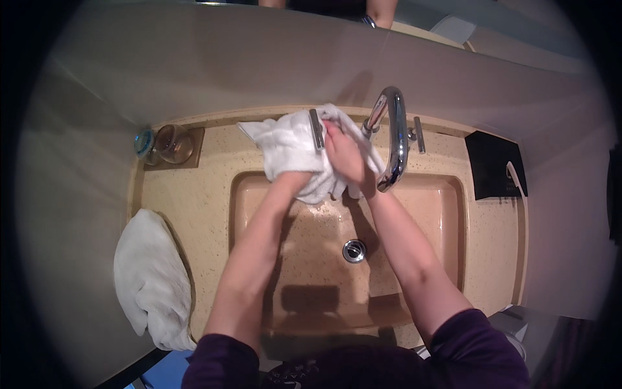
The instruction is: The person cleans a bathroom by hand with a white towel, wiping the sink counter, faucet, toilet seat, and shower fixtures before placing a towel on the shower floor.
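Note:
A white cloth towel [286, 143] lies bunched around the left metal tap handle [316, 129], over the back of the counter and the rear edge of the sink. Folds of the towel cover my left hand, so its fingers are hidden; only the wrist shows. My right hand [344, 154] is at the towel just right of that handle, fingers bent towards the handle's base, with cloth around them. The curved chrome faucet [399, 136] rises beside my right wrist. Below my forearms is the sink basin [311, 253] with a round metal drain [354, 251].
Two glasses [175, 144] stand on a small brown tray [198, 148] at the back left. Another white towel [153, 277] lies on the left counter. The right tap handle [419, 135] is behind the sink. A black item [491, 165] and a white-handled object [513, 175] are at the right.

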The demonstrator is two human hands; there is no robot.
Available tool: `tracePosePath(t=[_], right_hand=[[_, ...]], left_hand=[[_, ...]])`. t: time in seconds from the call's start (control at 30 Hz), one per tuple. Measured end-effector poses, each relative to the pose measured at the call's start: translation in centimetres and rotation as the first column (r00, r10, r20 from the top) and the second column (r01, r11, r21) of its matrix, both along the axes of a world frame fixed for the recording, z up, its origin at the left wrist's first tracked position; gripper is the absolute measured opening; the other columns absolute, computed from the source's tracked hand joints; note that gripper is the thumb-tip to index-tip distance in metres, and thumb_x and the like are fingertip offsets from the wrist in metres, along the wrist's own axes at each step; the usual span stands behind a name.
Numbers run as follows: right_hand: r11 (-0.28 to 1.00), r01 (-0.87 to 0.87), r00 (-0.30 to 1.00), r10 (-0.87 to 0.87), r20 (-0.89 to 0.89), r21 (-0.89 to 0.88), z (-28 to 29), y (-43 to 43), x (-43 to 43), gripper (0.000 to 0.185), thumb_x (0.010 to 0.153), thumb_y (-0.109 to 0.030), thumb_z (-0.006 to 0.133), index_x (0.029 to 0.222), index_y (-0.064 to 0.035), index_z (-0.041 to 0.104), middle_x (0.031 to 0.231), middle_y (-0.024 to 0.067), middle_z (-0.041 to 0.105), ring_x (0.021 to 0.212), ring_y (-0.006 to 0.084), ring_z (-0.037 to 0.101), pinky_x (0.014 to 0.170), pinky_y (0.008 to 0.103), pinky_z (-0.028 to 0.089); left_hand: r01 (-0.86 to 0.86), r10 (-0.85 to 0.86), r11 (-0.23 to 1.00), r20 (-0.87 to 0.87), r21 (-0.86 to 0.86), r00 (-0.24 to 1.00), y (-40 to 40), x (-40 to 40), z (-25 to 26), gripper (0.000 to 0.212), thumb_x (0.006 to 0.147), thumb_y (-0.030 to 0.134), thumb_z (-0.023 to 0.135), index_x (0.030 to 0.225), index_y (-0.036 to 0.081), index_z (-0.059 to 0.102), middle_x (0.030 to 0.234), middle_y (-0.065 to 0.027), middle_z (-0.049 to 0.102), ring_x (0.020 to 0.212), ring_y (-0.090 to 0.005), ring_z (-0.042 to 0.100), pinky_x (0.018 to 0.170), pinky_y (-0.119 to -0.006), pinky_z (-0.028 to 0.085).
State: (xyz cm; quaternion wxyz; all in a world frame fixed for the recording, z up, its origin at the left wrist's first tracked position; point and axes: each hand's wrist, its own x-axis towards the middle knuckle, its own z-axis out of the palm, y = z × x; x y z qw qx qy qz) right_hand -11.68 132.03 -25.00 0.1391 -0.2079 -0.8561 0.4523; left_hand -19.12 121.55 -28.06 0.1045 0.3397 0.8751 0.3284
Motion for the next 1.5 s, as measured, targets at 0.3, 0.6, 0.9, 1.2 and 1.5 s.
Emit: tracePosePath(t=[0.3,0.6,0.9,1.2,1.5], right_hand=[[0.97,-0.094,0.993,0.108,-0.053,0.225,-0.9,3.5,-1.3,0.026,0.082,-0.008,0.044,0.104,-0.0006,0.055,0.103,0.0236,0.053,0.095,0.0379,0.051,0.083,0.0393,0.041],[0.914,0.358,0.933,-0.342,-0.113,0.193,-3.2,-4.8,1.6,0.024,0.078,-0.004,0.044,0.098,0.0052,0.053,0.102,0.022,0.045,0.088,0.0364,0.049,0.081,0.0438,0.04],[0.675,0.038,0.989,0.078,-0.123,0.737,-1.3,-3.5,2.6,0.026,0.08,-0.008,0.047,0.105,-0.0032,0.053,0.096,0.0085,0.056,0.088,0.022,0.052,0.071,0.0318,0.041],[0.999,0.019,0.884,0.005,-0.467,0.046,2.4,2.3,2.3,0.027,0.089,-0.013,0.043,0.108,0.0041,0.054,0.098,0.0152,0.055,0.091,0.0238,0.053,0.085,0.0278,0.039],[0.98,0.035,0.933,0.037,-0.358,0.194,1.3,0.8,5.3,0.026,0.082,-0.002,0.049,0.108,0.0003,0.055,0.099,0.02,0.055,0.088,0.0306,0.057,0.081,0.0342,0.045]], left_hand=[[0.312,-0.285,0.942,0.192,-0.127,0.939,0.9,-2.5,4.7,0.046,0.077,0.024,0.058,0.119,0.009,0.05,0.123,-0.0128,0.048,0.114,-0.0258,0.044,0.096,-0.034,0.035],[0.015,-0.001,0.999,-0.293,0.047,0.956,-0.1,1.5,1.0,0.024,0.082,0.027,0.045,0.092,0.008,0.055,0.099,-0.0157,0.053,0.094,-0.0316,0.05,0.079,-0.04,0.041],[0.01,0.034,0.956,-0.147,0.294,0.989,-3.0,0.5,2.6,0.029,0.08,0.011,0.052,0.108,0.005,0.051,0.103,-0.0155,0.053,0.097,-0.0269,0.051,0.086,-0.032,0.041],[0.116,-0.149,0.965,0.132,0.234,0.98,0.0,1.9,0.9,0.047,0.085,0.02,0.051,0.126,0.003,0.038,0.123,-0.0146,0.046,0.114,-0.0256,0.043,0.097,-0.032,0.033],[-0.136,0.085,0.892,0.137,0.432,0.987,0.5,6.1,3.6,0.02,0.085,0.018,0.051,0.1,0.006,0.051,0.092,-0.0043,0.054,0.083,-0.0183,0.053,0.07,-0.03,0.044]])
